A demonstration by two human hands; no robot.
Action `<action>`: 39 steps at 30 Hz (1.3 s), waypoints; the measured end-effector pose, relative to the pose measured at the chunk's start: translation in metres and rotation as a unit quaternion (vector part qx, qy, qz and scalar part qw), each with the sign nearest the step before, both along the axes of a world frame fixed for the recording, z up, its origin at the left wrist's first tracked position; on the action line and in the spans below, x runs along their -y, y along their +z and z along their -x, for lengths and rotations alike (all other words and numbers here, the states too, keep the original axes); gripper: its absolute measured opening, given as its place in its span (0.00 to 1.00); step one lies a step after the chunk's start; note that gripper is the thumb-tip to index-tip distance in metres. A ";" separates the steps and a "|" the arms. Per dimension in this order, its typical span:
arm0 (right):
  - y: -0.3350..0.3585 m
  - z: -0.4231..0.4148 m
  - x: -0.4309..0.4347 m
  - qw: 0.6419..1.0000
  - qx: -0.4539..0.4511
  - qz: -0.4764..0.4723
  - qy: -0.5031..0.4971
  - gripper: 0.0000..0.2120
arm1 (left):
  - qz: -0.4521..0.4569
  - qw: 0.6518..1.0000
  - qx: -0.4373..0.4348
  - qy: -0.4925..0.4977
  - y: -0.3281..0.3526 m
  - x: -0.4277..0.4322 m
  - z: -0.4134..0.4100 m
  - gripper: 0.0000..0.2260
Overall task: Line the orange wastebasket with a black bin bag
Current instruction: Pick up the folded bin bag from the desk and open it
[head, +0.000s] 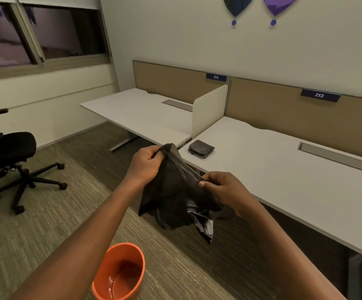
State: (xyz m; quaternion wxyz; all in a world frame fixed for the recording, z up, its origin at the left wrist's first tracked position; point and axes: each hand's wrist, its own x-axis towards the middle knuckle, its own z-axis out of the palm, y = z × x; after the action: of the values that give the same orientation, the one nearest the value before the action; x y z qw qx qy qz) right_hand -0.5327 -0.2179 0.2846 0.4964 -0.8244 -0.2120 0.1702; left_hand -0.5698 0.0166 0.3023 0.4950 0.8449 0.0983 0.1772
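Both hands hold a crumpled black plastic bin bag (175, 191) in the air above the carpet. The left hand (146, 164) pinches the bag's upper edge between fingers and thumb, and the right hand (223, 189) pinches the same edge lower and to the right, so the rest hangs below both grips. The round orange plastic wastebasket (119, 273) stands open and unlined on the floor, below the left forearm. A folded stack of black bags (201, 148) lies on the white desk (284, 174).
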 end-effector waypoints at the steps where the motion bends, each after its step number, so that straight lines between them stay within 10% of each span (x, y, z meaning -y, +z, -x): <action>1: 0.002 0.001 -0.003 1.000 -0.015 -0.014 0.001 0.05 | -0.046 0.999 0.018 0.022 -0.002 -0.006 -0.002 0.09; 6: 0.006 0.002 -0.033 0.985 -0.111 -0.119 -0.052 0.07 | -0.246 0.945 0.155 0.151 -0.013 -0.014 0.010 0.10; 9: 0.005 0.007 -0.060 0.970 -0.153 -0.173 -0.070 0.07 | -0.075 0.995 -0.004 0.073 -0.015 -0.006 0.030 0.21; 13: 0.003 0.022 -0.094 0.963 -0.188 -0.189 -0.040 0.06 | 0.208 0.942 -0.242 -0.103 -0.020 -0.022 0.039 0.29; 21: -0.004 0.037 -0.135 0.972 -0.184 -0.134 -0.065 0.07 | 0.320 0.927 -0.191 -0.034 -0.036 -0.070 0.041 0.07; 29: -0.011 0.026 -0.136 0.855 -0.337 -0.293 -0.263 0.08 | 0.571 0.798 -0.146 0.126 -0.036 -0.145 0.052 0.11; 34: -0.022 0.017 -0.136 0.821 -0.365 -0.275 -0.341 0.07 | 0.503 0.829 -0.147 0.198 -0.035 -0.176 0.054 0.11; 39: -0.018 0.027 -0.151 0.915 -0.262 -0.183 -0.246 0.27 | 0.465 0.855 -0.120 0.198 -0.018 -0.166 0.052 0.09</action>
State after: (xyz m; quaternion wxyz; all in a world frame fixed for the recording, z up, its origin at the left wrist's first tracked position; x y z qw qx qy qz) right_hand -0.5599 -0.0668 0.2667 0.7026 -0.6710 0.1076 0.2110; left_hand -0.6218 0.1827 0.2845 0.7687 0.4939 0.3931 0.1028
